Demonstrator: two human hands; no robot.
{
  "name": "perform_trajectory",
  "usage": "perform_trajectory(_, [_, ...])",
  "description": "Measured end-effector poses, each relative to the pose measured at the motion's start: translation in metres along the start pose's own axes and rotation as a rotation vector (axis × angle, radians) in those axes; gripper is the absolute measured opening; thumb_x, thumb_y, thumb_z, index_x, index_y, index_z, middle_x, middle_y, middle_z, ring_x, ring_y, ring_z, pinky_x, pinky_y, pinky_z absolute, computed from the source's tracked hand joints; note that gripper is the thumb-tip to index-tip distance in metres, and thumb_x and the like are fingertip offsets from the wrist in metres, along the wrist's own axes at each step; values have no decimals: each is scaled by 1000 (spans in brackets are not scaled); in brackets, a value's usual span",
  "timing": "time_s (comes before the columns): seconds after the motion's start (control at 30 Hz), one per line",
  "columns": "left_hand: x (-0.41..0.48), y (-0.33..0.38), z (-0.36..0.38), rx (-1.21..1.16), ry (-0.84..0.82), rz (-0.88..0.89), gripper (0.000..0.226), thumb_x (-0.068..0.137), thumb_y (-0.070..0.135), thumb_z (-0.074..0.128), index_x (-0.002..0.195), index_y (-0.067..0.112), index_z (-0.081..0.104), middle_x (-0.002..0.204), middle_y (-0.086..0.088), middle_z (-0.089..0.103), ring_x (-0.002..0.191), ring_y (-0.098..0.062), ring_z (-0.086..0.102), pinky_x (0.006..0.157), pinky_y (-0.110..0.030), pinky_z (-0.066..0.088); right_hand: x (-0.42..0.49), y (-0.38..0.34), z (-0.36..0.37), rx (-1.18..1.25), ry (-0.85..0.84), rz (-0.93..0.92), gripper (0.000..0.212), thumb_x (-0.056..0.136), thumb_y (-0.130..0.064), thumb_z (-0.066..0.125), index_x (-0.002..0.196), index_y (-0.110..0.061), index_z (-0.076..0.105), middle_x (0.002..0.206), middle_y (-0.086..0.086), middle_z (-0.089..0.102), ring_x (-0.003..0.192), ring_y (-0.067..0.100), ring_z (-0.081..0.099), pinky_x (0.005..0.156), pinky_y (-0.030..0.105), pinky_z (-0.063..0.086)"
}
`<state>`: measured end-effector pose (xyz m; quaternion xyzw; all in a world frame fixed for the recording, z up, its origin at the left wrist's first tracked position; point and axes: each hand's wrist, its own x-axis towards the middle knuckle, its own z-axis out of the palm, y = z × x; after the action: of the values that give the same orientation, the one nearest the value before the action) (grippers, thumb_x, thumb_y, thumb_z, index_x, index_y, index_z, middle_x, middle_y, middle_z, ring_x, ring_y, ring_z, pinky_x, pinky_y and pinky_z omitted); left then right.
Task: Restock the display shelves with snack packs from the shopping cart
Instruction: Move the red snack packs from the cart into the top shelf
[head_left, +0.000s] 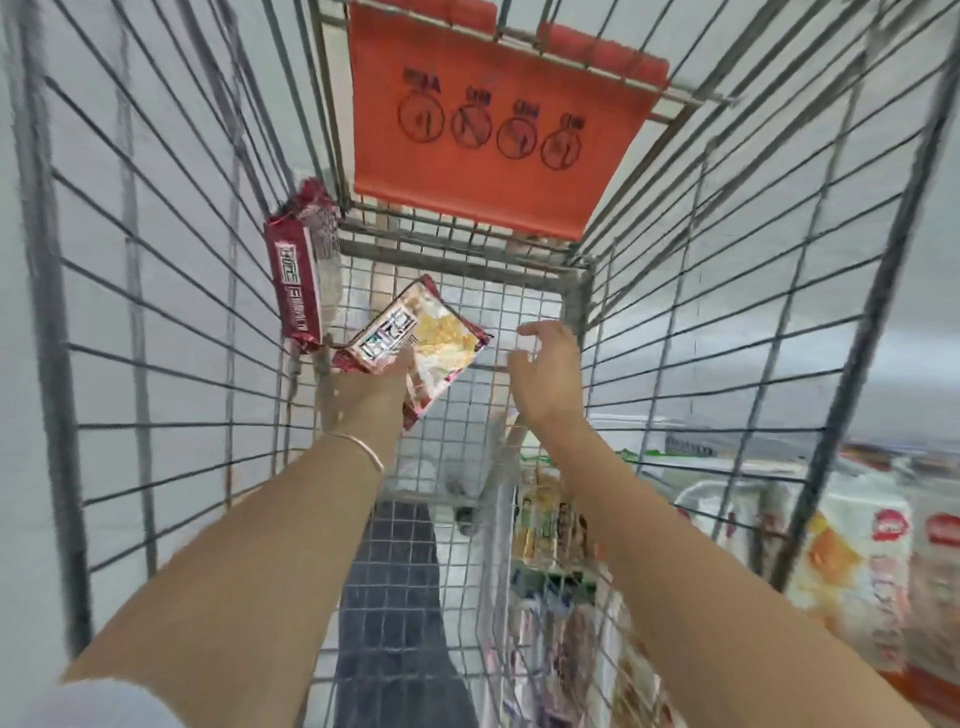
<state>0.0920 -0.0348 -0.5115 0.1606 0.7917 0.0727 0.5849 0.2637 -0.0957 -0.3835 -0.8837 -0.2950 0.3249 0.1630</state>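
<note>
I look down into a wire shopping cart (171, 312). My left hand (363, 395) grips a red and white snack pack (431, 343) by its near edge, holding it tilted above the cart's mesh floor. A second dark red snack pack (298, 280) stands on end against the cart's left wall, near the far corner. My right hand (545, 374) hovers over the mesh floor to the right of the held pack, fingers spread and curled, holding nothing.
An orange child-seat flap (493, 130) with warning icons hangs at the cart's far end. Through the right wall I see display shelves (857, 561) with packaged goods. Dark trousers and a cart wheel show through the mesh floor.
</note>
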Motion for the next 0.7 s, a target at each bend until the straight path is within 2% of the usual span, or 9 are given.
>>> perform_trajectory(0.07, [-27, 14, -8, -10, 28, 21, 52, 60, 48, 92, 82, 16, 57, 76, 1, 67, 69, -18, 67, 74, -37, 59, 1, 0, -7, 14, 15, 3, 30, 94, -8, 54, 123, -8, 63, 140, 10, 48, 129, 24, 47, 106, 26, 33])
perform_trajectory(0.1, [-41, 20, -11, 7, 24, 13, 43, 68, 36, 90, 80, 13, 56, 73, 1, 65, 69, -18, 66, 76, -36, 58, 1, -2, -10, 19, 23, 0, 30, 94, -7, 53, 123, -7, 63, 139, 11, 48, 129, 25, 47, 104, 25, 32])
perform_trajectory(0.23, [-51, 25, -23, -20, -57, -67, 31, 83, 15, 79, 106, 0, 63, 80, -5, 65, 75, -19, 66, 81, -35, 59, 0, -14, -15, 56, -2, 24, 29, 96, -9, 53, 123, -9, 63, 139, 10, 48, 126, 25, 50, 104, 30, 37])
perform_trajectory(0.3, [-54, 29, -28, -45, -184, -171, 47, 75, 27, 87, 109, 5, 64, 88, -8, 69, 77, -16, 68, 70, -32, 60, -4, -25, -17, 85, -16, 34, 28, 95, -11, 54, 121, -11, 63, 137, 12, 50, 120, 28, 55, 100, 36, 46])
perform_trajectory(0.4, [-1, 4, -13, 79, -216, -176, 98, 31, 72, 91, 107, 17, 65, 95, -6, 73, 87, -28, 70, 69, -44, 58, -8, -36, -16, 118, -20, 27, 28, 95, -11, 55, 120, -11, 65, 135, 13, 54, 123, 26, 54, 102, 39, 46])
perform_trajectory(0.47, [-12, 4, -8, 71, -220, -124, 90, 37, 76, 88, 102, 16, 66, 88, -4, 75, 82, -25, 71, 76, -43, 57, -9, -39, -16, 137, -11, 26, 27, 95, -12, 55, 121, -11, 65, 136, 11, 54, 127, 22, 51, 103, 35, 43])
perform_trajectory(0.53, [-40, 14, -5, 10, -213, -73, 61, 60, 61, 87, 94, 14, 68, 84, -4, 74, 78, -22, 71, 78, -38, 58, -6, -38, -20, 134, -7, 17, 29, 96, -12, 54, 122, -11, 65, 137, 7, 54, 117, 14, 53, 92, 28, 44])
perform_trajectory(0.63, [-48, 4, -6, -79, -216, -95, 56, 53, 59, 88, 88, 19, 69, 84, -1, 77, 80, -23, 73, 82, -45, 59, -1, -32, -25, 118, -24, 28, 29, 96, -10, 52, 123, -11, 64, 110, -2, 60, 67, 0, 51, 55, 15, 41])
perform_trajectory(0.7, [-56, -2, -12, -158, -189, -70, 50, 58, 52, 90, 92, 21, 68, 88, -1, 77, 84, -25, 73, 84, -48, 59, 1, -26, -23, 156, -33, 65, 28, 95, -9, 50, 120, -11, 64, 88, -1, 60, 51, 3, 44, 46, 20, 38])
